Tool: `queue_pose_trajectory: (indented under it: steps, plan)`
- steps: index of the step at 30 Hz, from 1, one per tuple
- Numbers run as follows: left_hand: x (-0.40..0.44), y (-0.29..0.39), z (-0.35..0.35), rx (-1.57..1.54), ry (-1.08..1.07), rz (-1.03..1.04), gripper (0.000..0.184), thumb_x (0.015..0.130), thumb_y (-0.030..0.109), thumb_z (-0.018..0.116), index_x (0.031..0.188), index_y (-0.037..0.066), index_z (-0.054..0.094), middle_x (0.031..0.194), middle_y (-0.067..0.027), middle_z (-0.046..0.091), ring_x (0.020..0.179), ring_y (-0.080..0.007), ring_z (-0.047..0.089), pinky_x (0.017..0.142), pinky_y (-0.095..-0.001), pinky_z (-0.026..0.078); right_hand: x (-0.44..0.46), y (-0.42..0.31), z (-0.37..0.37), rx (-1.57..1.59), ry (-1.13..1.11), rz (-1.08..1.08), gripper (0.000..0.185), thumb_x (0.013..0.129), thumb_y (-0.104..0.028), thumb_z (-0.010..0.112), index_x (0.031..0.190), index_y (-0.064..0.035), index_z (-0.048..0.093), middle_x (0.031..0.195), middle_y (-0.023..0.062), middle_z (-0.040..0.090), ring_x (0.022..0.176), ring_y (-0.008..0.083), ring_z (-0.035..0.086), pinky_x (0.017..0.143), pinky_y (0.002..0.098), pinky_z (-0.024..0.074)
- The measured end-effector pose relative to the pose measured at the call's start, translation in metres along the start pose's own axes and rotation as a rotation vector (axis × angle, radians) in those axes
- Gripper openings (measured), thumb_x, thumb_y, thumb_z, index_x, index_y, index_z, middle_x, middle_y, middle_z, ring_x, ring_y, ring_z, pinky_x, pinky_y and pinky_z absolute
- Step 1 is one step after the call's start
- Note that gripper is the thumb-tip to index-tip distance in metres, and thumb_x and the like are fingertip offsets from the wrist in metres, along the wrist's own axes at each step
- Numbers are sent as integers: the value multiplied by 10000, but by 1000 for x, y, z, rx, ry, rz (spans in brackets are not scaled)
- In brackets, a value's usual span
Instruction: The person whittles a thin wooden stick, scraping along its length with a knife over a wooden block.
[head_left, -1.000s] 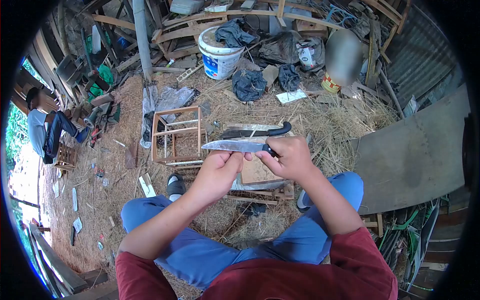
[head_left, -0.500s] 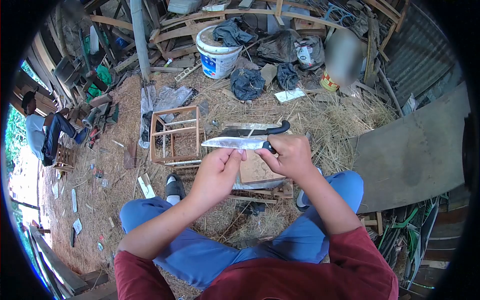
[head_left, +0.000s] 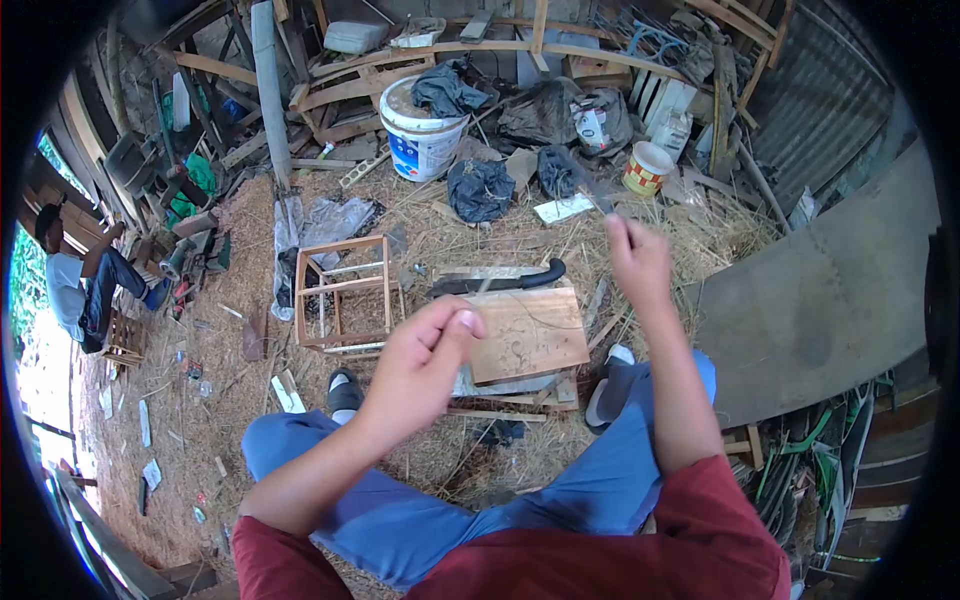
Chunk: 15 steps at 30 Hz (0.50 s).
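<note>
My right hand (head_left: 640, 258) is closed around the handle of a knife (head_left: 592, 188), raised up and to the right. Its blade points away to the upper left and is smeared by motion. In front of my left knee, my left hand (head_left: 425, 350) pinches a thin pale strip (head_left: 486, 284), whose short end sticks up past the fingers. Just beyond lies a large knife with a black curved handle (head_left: 540, 276). A flat wooden board (head_left: 530, 340) rests on a low support between my knees, to the right of my left hand.
A small wooden frame (head_left: 345, 290) stands left of the board. Farther back are a white bucket (head_left: 424, 150), black plastic bags (head_left: 482, 190) and a yellow-red tub (head_left: 648, 170). A large sheet (head_left: 820, 300) lies at right. Another person (head_left: 75, 270) sits at far left.
My right hand with the knife has swung up and right, away from my left hand. My left hand has shifted slightly down and left, uncovering the board. The view has tilted a little.
</note>
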<state>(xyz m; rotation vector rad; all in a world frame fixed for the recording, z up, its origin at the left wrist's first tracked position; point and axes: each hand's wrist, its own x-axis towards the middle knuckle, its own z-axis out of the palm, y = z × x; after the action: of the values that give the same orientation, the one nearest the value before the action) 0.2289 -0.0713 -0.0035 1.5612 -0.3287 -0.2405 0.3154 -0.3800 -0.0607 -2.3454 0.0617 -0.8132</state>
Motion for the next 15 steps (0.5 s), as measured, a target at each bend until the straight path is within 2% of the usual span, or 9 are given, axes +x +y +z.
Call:
queue_pose_trajectory:
  steps: [2,4,5,7,9,10,11,12,15]
  plan:
    - [6,-9,-11,5,26,-54,211,1095,241,479,1005,86,590,687,87,430,502,8,304,449,-186,225,-27,-29,8,281,-127,79,394,964,-385,661,763,-47,689,587,132,620,487,247,607,490,377,449]
    - [10,-20,-20,-11,30,-123,194,1089,261,498,1036,109,606,696,85,446,489,16,323,427,-180,232,-48,-50,12,215,-244,-89,377,945,-361,690,743,-43,670,573,118,597,485,251,592,486,360,444]
    - [8,-22,-20,-8,27,-143,194,1089,261,498,1036,109,606,696,85,446,489,16,323,427,-180,232,-53,-60,13,219,-254,-71,377,945,-361,690,743,-43,670,573,118,597,485,251,592,486,360,444]
    - [6,-17,-16,-23,8,-183,190,1088,257,500,1061,106,612,700,84,446,496,11,321,431,-181,231,-59,-76,14,273,-324,-288,406,920,-371,711,685,-55,614,555,101,570,481,269,585,471,366,433]
    - [4,-18,-15,-54,-23,-195,195,1087,248,499,1080,90,613,702,81,440,505,4,324,435,-187,233,-60,-79,19,258,-323,-385,424,906,-383,720,663,-64,585,551,98,561,484,281,585,465,377,431]
    - [3,-15,-16,-134,-34,-268,193,1079,217,500,1065,82,637,710,77,457,568,-4,359,498,-193,274,-59,-81,21,237,-323,-491,445,892,-396,730,641,-73,555,548,94,553,487,293,585,460,388,428]
    - [2,-14,-16,-216,-45,-339,196,1070,186,501,1050,75,661,719,73,474,630,-13,393,561,-199,315,-57,-84,21,242,-326,-490,445,892,-396,730,641,-73,555,548,94,553,487,293,585,460,388,428]
    - [3,-18,-18,-64,-39,-308,210,1065,178,504,1052,72,685,719,72,491,622,-15,402,558,-205,326,-54,-87,21,214,-335,-536,459,885,-410,730,632,-77,540,553,92,557,492,295,591,460,396,431]
    - [4,-22,-13,-4,40,-302,225,1061,172,504,1050,61,700,720,74,500,624,-19,401,556,-217,333,-48,-89,24,180,-355,-594,472,876,-431,730,627,-81,533,567,85,569,501,293,600,462,401,438]
